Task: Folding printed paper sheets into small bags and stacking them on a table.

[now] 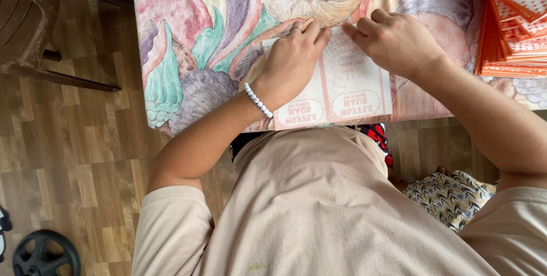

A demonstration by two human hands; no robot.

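Paper sheet (342,85), one flat piece on the shell-patterned tablecloth (194,36), lies under both hands, left hand (290,65) and right hand (396,42) pressing curled, close-set fingertips on its far edge, beside one orange stack (510,42).

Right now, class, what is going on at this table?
A person in a beige shirt presses both hands on a flat printed paper sheet at the near edge of a table with a shell-patterned cloth. The left hand and right hand meet at the sheet's far edge, fingertips down. A stack of orange sheets lies to the right.
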